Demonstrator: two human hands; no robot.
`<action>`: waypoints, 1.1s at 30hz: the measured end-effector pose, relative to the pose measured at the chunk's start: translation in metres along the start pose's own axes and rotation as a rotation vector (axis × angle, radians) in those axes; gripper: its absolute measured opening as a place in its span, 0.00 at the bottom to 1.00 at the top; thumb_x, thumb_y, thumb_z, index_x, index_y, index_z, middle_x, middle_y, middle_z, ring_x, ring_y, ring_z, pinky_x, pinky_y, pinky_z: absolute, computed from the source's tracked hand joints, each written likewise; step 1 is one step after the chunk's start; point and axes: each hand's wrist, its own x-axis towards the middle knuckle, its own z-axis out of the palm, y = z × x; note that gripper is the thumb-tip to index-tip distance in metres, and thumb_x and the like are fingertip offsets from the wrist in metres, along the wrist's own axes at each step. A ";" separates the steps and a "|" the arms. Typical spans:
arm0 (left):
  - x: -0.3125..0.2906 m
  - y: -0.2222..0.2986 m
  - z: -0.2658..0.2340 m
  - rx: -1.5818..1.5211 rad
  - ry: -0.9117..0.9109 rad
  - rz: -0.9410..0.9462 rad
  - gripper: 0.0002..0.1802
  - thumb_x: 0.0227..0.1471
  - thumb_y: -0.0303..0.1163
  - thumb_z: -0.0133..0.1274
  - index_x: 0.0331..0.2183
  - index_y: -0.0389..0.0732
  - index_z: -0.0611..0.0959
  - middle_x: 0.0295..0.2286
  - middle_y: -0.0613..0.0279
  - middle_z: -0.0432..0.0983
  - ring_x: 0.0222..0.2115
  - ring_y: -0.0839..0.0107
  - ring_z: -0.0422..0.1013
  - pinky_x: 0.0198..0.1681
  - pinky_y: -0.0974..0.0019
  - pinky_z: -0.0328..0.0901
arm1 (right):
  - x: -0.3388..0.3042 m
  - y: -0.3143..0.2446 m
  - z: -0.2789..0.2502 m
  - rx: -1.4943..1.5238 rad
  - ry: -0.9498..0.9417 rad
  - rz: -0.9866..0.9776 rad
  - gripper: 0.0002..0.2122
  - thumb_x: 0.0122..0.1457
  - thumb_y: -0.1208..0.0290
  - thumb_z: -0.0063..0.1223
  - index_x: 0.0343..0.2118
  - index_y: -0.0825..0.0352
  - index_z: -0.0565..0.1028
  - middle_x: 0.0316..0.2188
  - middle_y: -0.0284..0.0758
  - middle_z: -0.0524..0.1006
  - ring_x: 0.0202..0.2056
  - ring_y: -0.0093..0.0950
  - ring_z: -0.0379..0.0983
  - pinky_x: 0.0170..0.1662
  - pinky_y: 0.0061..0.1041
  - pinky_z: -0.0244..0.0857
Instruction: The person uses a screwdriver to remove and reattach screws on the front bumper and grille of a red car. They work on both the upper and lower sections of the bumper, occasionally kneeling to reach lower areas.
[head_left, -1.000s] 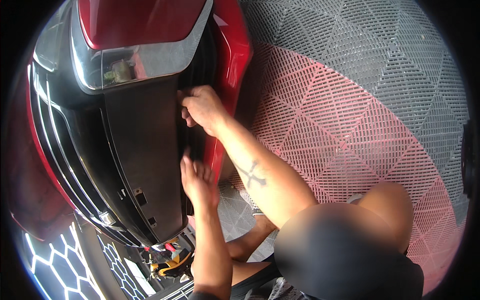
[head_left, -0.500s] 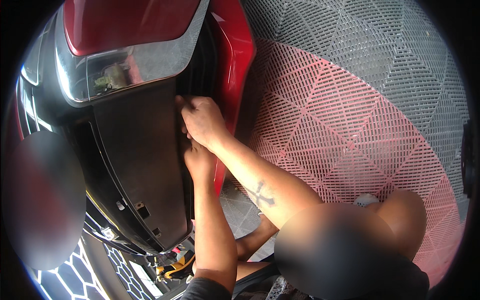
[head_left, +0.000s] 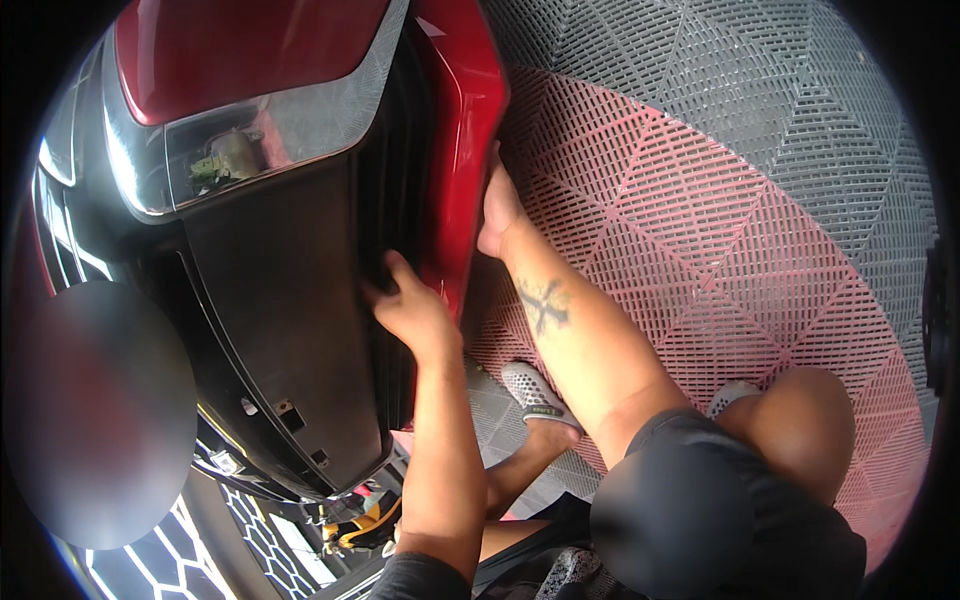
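A car's front end lies at the left, with a red bumper (head_left: 465, 110) whose lower edge runs toward me. My right hand (head_left: 500, 212) is at that lower edge, its palm side against the red part and most of its fingers hidden behind it. My left hand (head_left: 415, 315) reaches to the dark slatted grille (head_left: 400, 190) beside the smooth black panel (head_left: 280, 270). Its thumb is stretched out apart from the index finger, and the other fingers are out of sight. I see nothing held in it.
Chrome trim (head_left: 300, 120) and a red body panel (head_left: 250, 50) sit above the black panel. Grey and pink slotted floor tiles (head_left: 680, 220) spread at the right. A grey clog (head_left: 535, 390) is on one foot. A yellow-and-black object (head_left: 365, 525) stands behind my left arm.
My right hand has left the grille's inner side by the black panel and moved right to the red bumper's outer edge. My left hand has shifted slightly right, its thumb now stretched out.
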 end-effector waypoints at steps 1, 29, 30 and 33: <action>-0.011 0.000 0.000 -0.036 0.027 0.024 0.31 0.70 0.39 0.53 0.62 0.25 0.69 0.51 0.43 0.78 0.49 0.63 0.75 0.54 0.63 0.68 | 0.004 -0.002 -0.001 -0.005 0.003 0.024 0.44 0.65 0.23 0.29 0.65 0.61 0.70 0.64 0.41 0.71 0.64 0.39 0.66 0.66 0.49 0.62; 0.083 -0.021 0.029 0.713 -0.299 1.468 0.05 0.53 0.32 0.62 0.35 0.49 0.85 0.20 0.70 0.69 0.19 0.71 0.68 0.21 0.65 0.61 | 0.020 0.035 -0.026 -0.104 0.026 -0.124 0.12 0.73 0.61 0.41 0.41 0.61 0.75 0.33 0.31 0.75 0.33 0.24 0.73 0.38 0.30 0.73; 0.082 -0.021 0.027 0.721 -0.287 1.471 0.06 0.52 0.32 0.61 0.36 0.50 0.84 0.21 0.70 0.67 0.20 0.72 0.67 0.21 0.66 0.61 | 0.019 0.036 -0.025 -0.016 0.014 -0.082 0.11 0.72 0.60 0.44 0.41 0.61 0.75 0.33 0.31 0.75 0.33 0.24 0.74 0.38 0.29 0.73; 0.073 -0.013 0.021 0.720 -0.333 1.369 0.05 0.51 0.31 0.67 0.32 0.49 0.86 0.20 0.68 0.74 0.18 0.67 0.70 0.23 0.62 0.65 | 0.015 0.039 -0.034 0.154 0.001 -0.030 0.12 0.70 0.58 0.48 0.43 0.62 0.76 0.35 0.32 0.78 0.35 0.26 0.76 0.40 0.30 0.73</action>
